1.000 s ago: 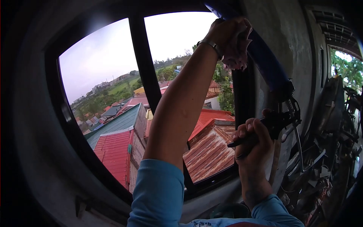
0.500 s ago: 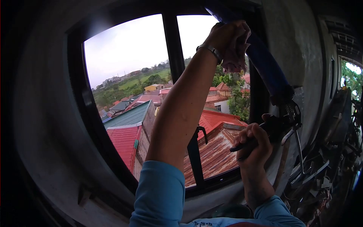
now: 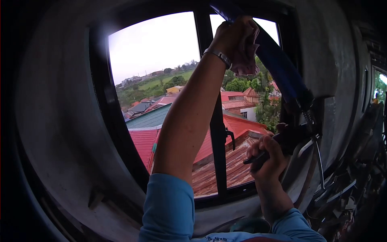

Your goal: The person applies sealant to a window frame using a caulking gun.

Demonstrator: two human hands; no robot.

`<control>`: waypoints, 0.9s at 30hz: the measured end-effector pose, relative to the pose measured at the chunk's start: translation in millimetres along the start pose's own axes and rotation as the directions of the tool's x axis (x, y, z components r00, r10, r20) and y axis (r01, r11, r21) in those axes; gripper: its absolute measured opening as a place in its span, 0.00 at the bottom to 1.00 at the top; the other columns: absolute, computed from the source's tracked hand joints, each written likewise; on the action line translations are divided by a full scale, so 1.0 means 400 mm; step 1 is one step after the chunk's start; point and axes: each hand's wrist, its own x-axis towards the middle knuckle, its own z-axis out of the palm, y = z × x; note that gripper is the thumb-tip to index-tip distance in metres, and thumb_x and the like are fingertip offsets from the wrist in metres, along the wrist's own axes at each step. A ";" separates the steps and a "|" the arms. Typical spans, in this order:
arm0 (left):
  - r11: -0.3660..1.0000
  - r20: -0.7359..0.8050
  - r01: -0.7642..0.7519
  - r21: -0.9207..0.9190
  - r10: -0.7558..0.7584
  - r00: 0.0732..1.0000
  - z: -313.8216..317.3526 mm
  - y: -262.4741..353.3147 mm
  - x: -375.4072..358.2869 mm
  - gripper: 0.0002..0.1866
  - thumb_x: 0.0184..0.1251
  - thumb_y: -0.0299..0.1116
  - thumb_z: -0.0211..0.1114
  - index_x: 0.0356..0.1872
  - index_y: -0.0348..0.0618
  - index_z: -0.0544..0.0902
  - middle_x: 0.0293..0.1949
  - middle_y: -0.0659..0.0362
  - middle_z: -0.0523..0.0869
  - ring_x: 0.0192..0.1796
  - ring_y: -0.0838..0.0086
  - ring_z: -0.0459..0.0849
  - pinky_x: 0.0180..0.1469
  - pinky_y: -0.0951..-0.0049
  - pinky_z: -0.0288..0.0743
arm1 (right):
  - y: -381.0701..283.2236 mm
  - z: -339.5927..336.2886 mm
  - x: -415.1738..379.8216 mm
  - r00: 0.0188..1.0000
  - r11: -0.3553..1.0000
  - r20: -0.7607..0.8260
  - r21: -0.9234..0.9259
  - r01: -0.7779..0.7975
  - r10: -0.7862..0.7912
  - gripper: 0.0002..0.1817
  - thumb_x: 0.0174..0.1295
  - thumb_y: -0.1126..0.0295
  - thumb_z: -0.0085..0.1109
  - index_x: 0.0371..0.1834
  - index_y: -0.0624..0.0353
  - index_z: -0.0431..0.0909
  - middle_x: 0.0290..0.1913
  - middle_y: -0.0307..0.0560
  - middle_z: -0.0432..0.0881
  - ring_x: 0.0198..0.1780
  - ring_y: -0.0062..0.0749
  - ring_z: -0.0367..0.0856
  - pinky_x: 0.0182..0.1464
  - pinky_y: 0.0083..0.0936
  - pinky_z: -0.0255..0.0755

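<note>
Caulking the dark window frame [image 3: 213, 133]: left hand [image 3: 234, 38] clamps pink rag [image 3: 246, 60] at the blue caulking gun [image 3: 278, 64], right hand [image 3: 268, 155] closed on its trigger; next likely a steady squeeze.

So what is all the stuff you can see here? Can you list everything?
Blue tube of a caulking gun: one, blue, slanting up across the window's right side.
Black metal trigger handle: one, black, below the tube.
Pinkish crumpled cloth: one, pink, near the tube's upper end.
Black window frame: one, black, set in the wall.
Grey concrete wall: one, grey, around the window.
Rooftops outside: several, red, green, rust.
Silver bracelet: one, on the left wrist.
Blue sleeves: two, bottom.
Left hand: raised, gripping the cloth.
Right hand: gripping the handle.
</note>
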 end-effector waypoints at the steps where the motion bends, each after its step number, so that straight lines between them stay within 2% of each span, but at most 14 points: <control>1: 0.997 0.049 -0.081 -0.006 0.081 0.995 -0.001 -0.004 -0.004 0.11 0.60 0.37 0.65 0.28 0.38 0.80 0.23 0.60 0.80 0.23 0.75 0.79 0.25 0.71 0.79 | -0.002 -0.007 0.003 1.000 1.000 0.024 -0.016 0.000 0.001 0.28 0.61 0.69 0.55 0.63 0.61 0.58 0.26 0.40 0.72 0.25 0.29 0.74 0.29 0.35 0.74; 2: 0.997 0.043 -0.079 -0.003 0.079 0.996 -0.009 -0.025 0.014 0.11 0.60 0.37 0.65 0.28 0.38 0.80 0.23 0.60 0.80 0.23 0.75 0.79 0.25 0.71 0.79 | -0.009 -0.009 0.001 1.000 1.000 0.025 -0.015 -0.008 0.008 0.28 0.61 0.69 0.55 0.63 0.61 0.58 0.26 0.40 0.72 0.25 0.29 0.74 0.29 0.35 0.74; 3: 0.947 0.102 -0.292 0.135 0.280 0.955 -0.017 -0.049 0.039 0.10 0.60 0.36 0.64 0.28 0.39 0.80 0.23 0.60 0.79 0.23 0.75 0.78 0.25 0.70 0.79 | -0.020 -0.006 -0.001 0.996 0.997 0.085 -0.058 0.041 -0.036 0.28 0.63 0.69 0.54 0.65 0.60 0.58 0.31 0.44 0.75 0.31 0.33 0.77 0.36 0.38 0.76; 4: 0.832 0.191 -0.491 0.256 0.455 0.870 -0.007 -0.038 0.029 0.09 0.60 0.35 0.64 0.28 0.39 0.80 0.23 0.60 0.79 0.22 0.75 0.78 0.25 0.70 0.79 | -0.029 0.000 -0.004 0.986 0.991 0.146 -0.095 0.095 -0.080 0.28 0.64 0.68 0.54 0.66 0.59 0.57 0.36 0.47 0.77 0.37 0.37 0.81 0.42 0.41 0.78; 5: 0.832 0.189 -0.489 0.260 0.453 0.871 0.002 -0.027 0.018 0.09 0.60 0.35 0.64 0.28 0.39 0.80 0.23 0.60 0.79 0.22 0.75 0.78 0.25 0.70 0.79 | -0.031 0.025 0.000 0.982 0.987 0.130 0.106 0.123 -0.136 0.30 0.63 0.73 0.54 0.67 0.60 0.55 0.43 0.53 0.77 0.45 0.43 0.80 0.48 0.44 0.78; 6: 0.940 0.088 -0.302 0.161 0.291 0.953 0.006 -0.023 0.011 0.09 0.60 0.35 0.64 0.28 0.39 0.80 0.23 0.60 0.79 0.22 0.75 0.78 0.25 0.70 0.79 | -0.023 0.044 0.009 0.977 0.941 0.100 0.303 0.148 -0.186 0.31 0.63 0.77 0.54 0.68 0.61 0.52 0.49 0.60 0.76 0.53 0.50 0.79 0.53 0.46 0.77; 7: 0.993 0.008 -0.109 0.037 0.109 0.994 0.013 -0.012 0.000 0.10 0.60 0.36 0.64 0.29 0.39 0.80 0.22 0.60 0.79 0.22 0.75 0.78 0.25 0.70 0.79 | -0.019 0.023 0.018 0.948 0.942 0.224 0.298 0.152 -0.224 0.32 0.64 0.79 0.51 0.70 0.59 0.51 0.54 0.62 0.72 0.60 0.51 0.74 0.59 0.49 0.73; 8: 0.994 0.008 -0.107 0.037 0.106 0.994 0.009 -0.018 0.004 0.10 0.60 0.36 0.64 0.29 0.39 0.80 0.22 0.60 0.79 0.22 0.75 0.78 0.25 0.70 0.79 | -0.012 0.007 0.027 0.949 0.942 0.222 0.298 0.152 -0.223 0.32 0.64 0.79 0.51 0.70 0.59 0.51 0.54 0.62 0.72 0.60 0.51 0.74 0.59 0.49 0.73; 10: 0.995 0.057 -0.041 -0.092 0.047 0.997 0.012 -0.020 0.004 0.11 0.59 0.38 0.64 0.28 0.39 0.79 0.22 0.60 0.78 0.21 0.75 0.78 0.25 0.70 0.78 | 0.002 -0.019 0.043 0.902 0.943 0.348 0.295 0.153 -0.255 0.31 0.64 0.80 0.50 0.69 0.59 0.51 0.52 0.61 0.73 0.57 0.50 0.76 0.57 0.51 0.74; 13: 0.999 0.098 0.033 -0.036 -0.029 0.995 0.009 0.004 -0.019 0.12 0.58 0.39 0.64 0.27 0.40 0.79 0.21 0.59 0.78 0.20 0.74 0.77 0.24 0.70 0.78 | 0.006 -0.025 0.055 0.892 0.946 0.359 0.265 0.186 -0.276 0.32 0.63 0.80 0.51 0.69 0.60 0.51 0.52 0.60 0.74 0.55 0.48 0.77 0.56 0.51 0.74; 20: 0.999 0.040 0.006 -0.049 -0.004 0.999 0.003 -0.014 0.002 0.12 0.58 0.39 0.65 0.27 0.40 0.79 0.22 0.59 0.78 0.20 0.74 0.77 0.24 0.70 0.78 | 0.000 -0.018 0.051 0.918 0.950 0.311 0.267 0.164 -0.246 0.31 0.63 0.79 0.53 0.69 0.61 0.53 0.50 0.58 0.75 0.53 0.45 0.79 0.54 0.51 0.76; 22: 0.999 0.002 -0.032 -0.030 0.032 0.999 -0.003 -0.018 0.009 0.11 0.57 0.39 0.65 0.28 0.41 0.80 0.23 0.60 0.79 0.21 0.74 0.78 0.25 0.70 0.78 | -0.008 -0.019 0.053 0.936 0.956 0.295 0.270 0.113 -0.194 0.30 0.63 0.79 0.53 0.68 0.61 0.54 0.49 0.57 0.75 0.51 0.44 0.80 0.53 0.50 0.76; 27: 0.992 -0.014 -0.113 0.048 0.114 0.993 -0.011 -0.037 0.042 0.11 0.57 0.40 0.65 0.29 0.42 0.80 0.24 0.60 0.79 0.21 0.74 0.78 0.24 0.71 0.78 | -0.005 -0.034 0.066 0.924 0.959 0.321 0.253 0.126 -0.207 0.29 0.63 0.78 0.54 0.67 0.61 0.55 0.49 0.57 0.76 0.51 0.44 0.80 0.53 0.51 0.76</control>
